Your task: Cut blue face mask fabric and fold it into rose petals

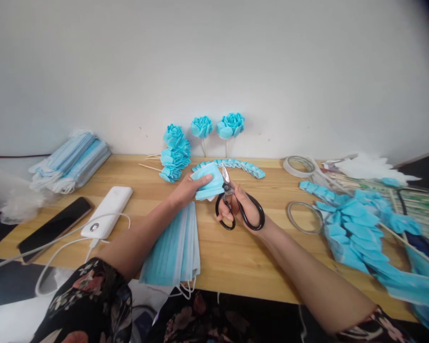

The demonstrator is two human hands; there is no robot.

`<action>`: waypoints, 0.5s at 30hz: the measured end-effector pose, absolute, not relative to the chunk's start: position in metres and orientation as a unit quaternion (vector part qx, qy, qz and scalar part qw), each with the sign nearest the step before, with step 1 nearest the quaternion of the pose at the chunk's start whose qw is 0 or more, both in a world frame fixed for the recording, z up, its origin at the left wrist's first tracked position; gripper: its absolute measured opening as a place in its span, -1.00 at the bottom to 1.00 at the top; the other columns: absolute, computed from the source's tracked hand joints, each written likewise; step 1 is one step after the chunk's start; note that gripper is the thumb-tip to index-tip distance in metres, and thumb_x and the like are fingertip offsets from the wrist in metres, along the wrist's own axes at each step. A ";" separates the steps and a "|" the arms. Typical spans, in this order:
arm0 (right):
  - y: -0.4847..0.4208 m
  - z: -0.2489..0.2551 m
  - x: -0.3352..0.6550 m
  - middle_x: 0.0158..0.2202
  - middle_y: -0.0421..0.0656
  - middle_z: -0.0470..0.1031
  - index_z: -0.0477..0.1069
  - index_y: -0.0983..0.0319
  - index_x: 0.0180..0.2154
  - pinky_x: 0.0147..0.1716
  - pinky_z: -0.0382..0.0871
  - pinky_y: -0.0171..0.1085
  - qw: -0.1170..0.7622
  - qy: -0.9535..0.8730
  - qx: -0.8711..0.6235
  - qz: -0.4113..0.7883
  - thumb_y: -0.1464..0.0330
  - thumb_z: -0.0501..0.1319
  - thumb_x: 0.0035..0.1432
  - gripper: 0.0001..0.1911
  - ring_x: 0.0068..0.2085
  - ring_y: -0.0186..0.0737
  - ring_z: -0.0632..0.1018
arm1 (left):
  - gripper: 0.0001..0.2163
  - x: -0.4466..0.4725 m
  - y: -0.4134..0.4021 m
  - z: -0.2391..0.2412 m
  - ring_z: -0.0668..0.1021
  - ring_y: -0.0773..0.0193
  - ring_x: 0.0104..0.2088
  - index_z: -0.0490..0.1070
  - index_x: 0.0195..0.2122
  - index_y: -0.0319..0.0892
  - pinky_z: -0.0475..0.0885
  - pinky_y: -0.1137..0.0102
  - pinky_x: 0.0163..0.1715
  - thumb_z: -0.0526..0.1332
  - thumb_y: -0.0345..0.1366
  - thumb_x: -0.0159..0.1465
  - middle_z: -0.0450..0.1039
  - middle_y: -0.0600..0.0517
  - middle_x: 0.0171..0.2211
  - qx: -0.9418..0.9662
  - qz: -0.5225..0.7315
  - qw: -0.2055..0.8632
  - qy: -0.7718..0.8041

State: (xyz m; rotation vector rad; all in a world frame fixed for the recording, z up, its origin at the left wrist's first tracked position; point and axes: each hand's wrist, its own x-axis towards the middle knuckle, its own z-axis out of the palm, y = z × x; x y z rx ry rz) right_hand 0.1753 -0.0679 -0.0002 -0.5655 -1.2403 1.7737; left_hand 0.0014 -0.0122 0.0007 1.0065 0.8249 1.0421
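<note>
My left hand (189, 188) pinches a folded piece of light blue mask fabric (211, 178), thumb on top. In my right hand (246, 207) are black-handled scissors (258, 220), fingers through the loops. Their blades (225, 175) are at the right edge of the fabric; I cannot tell whether they cut into it. Just behind lies a curved strip of pleated blue fabric (248, 166). Below my left hand, several blue face masks (171, 252) lie fanned near the table's front edge.
Blue fabric flowers on sticks (230, 126) stand against the wall, with more flowers (175, 155) heaped beside them. Mask stacks (71, 162), a phone (55, 228) and a cabled power bank (109, 209) lie left. Tape rolls (299, 166) and gathered blue strips (353, 228) occupy the right.
</note>
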 end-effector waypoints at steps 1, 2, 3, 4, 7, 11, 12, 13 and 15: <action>-0.068 0.000 0.175 -0.61 -0.35 0.35 0.18 0.18 0.15 -0.41 0.52 -0.19 0.436 -0.497 -0.230 0.714 -0.16 0.10 0.15 -0.28 -0.67 -0.39 0.27 | -0.58 0.001 -0.012 0.000 0.49 0.36 -0.49 0.46 -0.34 -0.29 0.40 0.44 -0.39 0.49 -0.09 -0.09 0.48 0.07 -0.49 0.449 0.462 0.673 0.362; -0.068 0.001 0.175 -0.61 -0.35 0.34 0.22 0.18 0.11 -0.42 0.52 -0.19 0.435 -0.495 -0.233 0.715 -0.15 0.11 0.16 -0.32 -0.67 -0.39 0.28 | -0.59 0.001 -0.011 -0.001 0.49 0.36 -0.49 0.46 -0.34 -0.28 0.40 0.44 -0.40 0.48 -0.09 -0.07 0.48 0.07 -0.49 0.453 0.461 0.673 0.358; -0.067 0.001 0.175 -0.61 -0.34 0.34 0.28 0.19 0.05 -0.42 0.52 -0.19 0.435 -0.493 -0.236 0.716 -0.14 0.11 0.17 -0.37 -0.67 -0.39 0.28 | -0.60 0.000 -0.010 -0.001 0.48 0.37 -0.50 0.45 -0.34 -0.28 0.39 0.44 -0.41 0.47 -0.09 -0.05 0.47 0.07 -0.49 0.458 0.461 0.672 0.355; -0.067 0.001 0.175 -0.62 -0.33 0.34 0.32 0.20 -0.03 -0.42 0.52 -0.19 0.433 -0.490 -0.239 0.717 -0.13 0.11 0.17 -0.42 -0.67 -0.39 0.29 | -0.60 0.000 -0.010 -0.002 0.48 0.37 -0.51 0.45 -0.33 -0.28 0.39 0.44 -0.42 0.46 -0.09 -0.04 0.47 0.07 -0.50 0.464 0.460 0.670 0.352; -0.067 0.001 0.175 -0.63 -0.31 0.32 0.37 0.23 -0.29 -0.42 0.52 -0.21 0.419 -0.487 -0.239 0.728 -0.12 0.10 0.18 -0.48 -0.66 -0.40 0.29 | -0.60 -0.001 -0.010 -0.003 0.48 0.36 -0.55 0.45 -0.29 -0.29 0.39 0.44 -0.49 0.43 -0.07 0.01 0.46 0.07 -0.51 0.476 0.448 0.670 0.352; -0.069 0.000 0.175 -0.64 -0.29 0.30 0.33 0.24 -0.45 -0.42 0.52 -0.21 0.407 -0.487 -0.232 0.738 -0.10 0.08 0.21 -0.47 -0.66 -0.41 0.28 | -0.58 -0.002 -0.010 -0.002 0.50 0.32 -0.55 0.44 -0.28 -0.29 0.41 0.42 -0.54 0.43 -0.05 0.01 0.47 0.05 -0.50 0.471 0.444 0.673 0.359; -0.069 0.000 0.174 -0.65 -0.29 0.29 0.32 0.23 -0.46 -0.42 0.51 -0.22 0.408 -0.488 -0.233 0.736 -0.11 0.08 0.20 -0.46 -0.66 -0.41 0.28 | -0.58 -0.002 -0.011 -0.001 0.50 0.32 -0.55 0.44 -0.29 -0.29 0.42 0.41 -0.54 0.43 -0.05 0.00 0.47 0.04 -0.50 0.470 0.444 0.673 0.359; -0.069 0.000 0.175 -0.65 -0.29 0.29 0.32 0.23 -0.46 -0.43 0.51 -0.22 0.410 -0.489 -0.234 0.733 -0.12 0.08 0.19 -0.46 -0.66 -0.41 0.28 | -0.58 -0.001 -0.011 -0.001 0.50 0.31 -0.55 0.44 -0.30 -0.30 0.42 0.41 -0.55 0.43 -0.05 0.00 0.46 0.04 -0.51 0.472 0.441 0.674 0.358; -0.068 0.000 0.175 -0.66 -0.30 0.29 0.33 0.23 -0.44 -0.43 0.52 -0.21 0.412 -0.492 -0.238 0.729 -0.13 0.09 0.17 -0.45 -0.67 -0.40 0.28 | -0.58 -0.001 -0.010 -0.001 0.49 0.31 -0.56 0.43 -0.31 -0.30 0.41 0.41 -0.57 0.42 -0.04 0.01 0.45 0.04 -0.52 0.478 0.435 0.675 0.355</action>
